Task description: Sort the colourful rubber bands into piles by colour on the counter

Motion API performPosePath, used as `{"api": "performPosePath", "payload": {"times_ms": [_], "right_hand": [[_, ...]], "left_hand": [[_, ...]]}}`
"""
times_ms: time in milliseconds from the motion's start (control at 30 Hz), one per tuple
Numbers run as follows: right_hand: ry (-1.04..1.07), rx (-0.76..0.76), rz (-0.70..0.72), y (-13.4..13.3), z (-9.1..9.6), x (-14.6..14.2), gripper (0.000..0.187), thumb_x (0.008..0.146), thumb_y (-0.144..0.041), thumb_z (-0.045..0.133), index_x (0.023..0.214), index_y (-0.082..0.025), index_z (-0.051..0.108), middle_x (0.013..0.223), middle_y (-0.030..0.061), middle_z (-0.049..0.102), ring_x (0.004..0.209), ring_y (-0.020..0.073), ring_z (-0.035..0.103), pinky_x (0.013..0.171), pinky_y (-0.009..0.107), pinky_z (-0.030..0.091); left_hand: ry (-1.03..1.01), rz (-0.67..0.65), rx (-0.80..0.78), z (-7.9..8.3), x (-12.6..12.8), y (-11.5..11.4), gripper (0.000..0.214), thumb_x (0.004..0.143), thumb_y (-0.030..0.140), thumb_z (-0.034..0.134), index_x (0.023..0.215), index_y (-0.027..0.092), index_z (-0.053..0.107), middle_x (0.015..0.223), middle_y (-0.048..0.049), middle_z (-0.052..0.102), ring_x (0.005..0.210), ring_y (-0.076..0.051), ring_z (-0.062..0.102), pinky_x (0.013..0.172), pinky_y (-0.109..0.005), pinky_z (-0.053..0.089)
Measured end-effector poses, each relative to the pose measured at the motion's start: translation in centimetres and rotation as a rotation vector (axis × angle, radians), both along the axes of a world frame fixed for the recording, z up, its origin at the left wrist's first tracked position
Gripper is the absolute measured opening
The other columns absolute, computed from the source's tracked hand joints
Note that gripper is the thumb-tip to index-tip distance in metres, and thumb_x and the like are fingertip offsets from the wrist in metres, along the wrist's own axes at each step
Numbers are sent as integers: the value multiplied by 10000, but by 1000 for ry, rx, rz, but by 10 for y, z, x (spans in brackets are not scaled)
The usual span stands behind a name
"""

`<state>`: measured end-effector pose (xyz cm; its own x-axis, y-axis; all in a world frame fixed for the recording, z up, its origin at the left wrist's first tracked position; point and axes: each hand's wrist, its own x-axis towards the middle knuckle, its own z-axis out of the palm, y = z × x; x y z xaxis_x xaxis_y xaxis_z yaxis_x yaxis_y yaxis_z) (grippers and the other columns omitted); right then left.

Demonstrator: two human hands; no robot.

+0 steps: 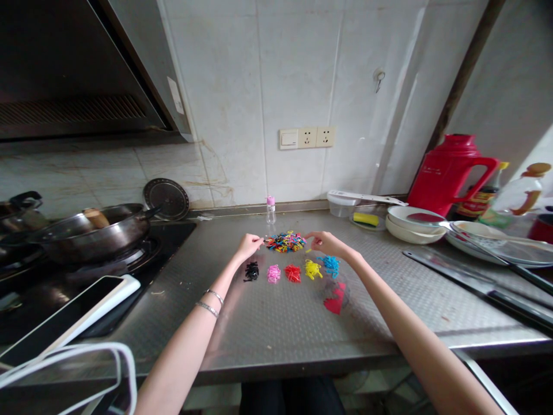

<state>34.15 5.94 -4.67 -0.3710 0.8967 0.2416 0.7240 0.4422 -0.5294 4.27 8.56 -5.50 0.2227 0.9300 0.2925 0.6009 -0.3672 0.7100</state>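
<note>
A mixed pile of small colourful rubber bands [286, 241] lies on the steel counter between my two hands. My left hand [249, 246] is at the pile's left edge, fingertips pinched together; what they hold is too small to make out. My right hand [329, 243] reaches the right edge, index finger stretched out to the bands and thumb apart. A yellow bit lies under its fingers. In front sit sorted heaps of black bands [251, 271], pink bands [273, 274], red bands [292, 273], yellow bands [313, 269] and blue bands [330, 265].
A small clear bottle [271, 211] with a pink cap stands behind the pile. A clear and red plastic piece [336, 295] lies front right. Bowls [413, 225], a knife [449, 275] and a red thermos [449, 173] are right; a pan [99, 236] on the stove is left.
</note>
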Motion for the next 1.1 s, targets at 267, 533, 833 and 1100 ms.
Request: {"api": "performPosePath", "payload": {"times_ms": [267, 533, 833, 1100], "right_hand": [[-18, -134, 119, -22, 3, 1, 447, 626, -72, 485, 1045, -151, 617, 685, 6, 673, 612, 111, 587, 562, 172, 427], [57, -73, 16, -9, 1, 7, 405, 625, -68, 476, 987, -141, 644, 729, 27, 677, 641, 116, 587, 577, 175, 434], [234, 100, -359, 8, -31, 37, 351, 688, -264, 491, 965, -119, 649, 740, 45, 650, 618, 124, 551, 581, 212, 422], [219, 114, -421, 7, -48, 42, 334, 670, -249, 461, 913, -139, 662, 694, 29, 654, 612, 129, 562, 613, 215, 420]], "left_hand": [[12, -6, 3, -2, 1, 0, 344, 735, 353, 465, 603, 101, 658, 449, -3, 518, 451, -96, 426, 486, -212, 283], [14, -8, 5, -4, 0, 2, 360, 733, 371, 461, 594, 100, 653, 448, -3, 513, 445, -96, 420, 483, -215, 281], [8, -26, -23, -8, 5, 1, 343, 699, 381, 505, 633, 85, 665, 481, -18, 542, 463, -101, 437, 474, -215, 281], [77, -126, 21, -16, 16, -2, 226, 663, 268, 538, 701, 100, 686, 672, -66, 654, 614, -143, 550, 571, -226, 379]]}}
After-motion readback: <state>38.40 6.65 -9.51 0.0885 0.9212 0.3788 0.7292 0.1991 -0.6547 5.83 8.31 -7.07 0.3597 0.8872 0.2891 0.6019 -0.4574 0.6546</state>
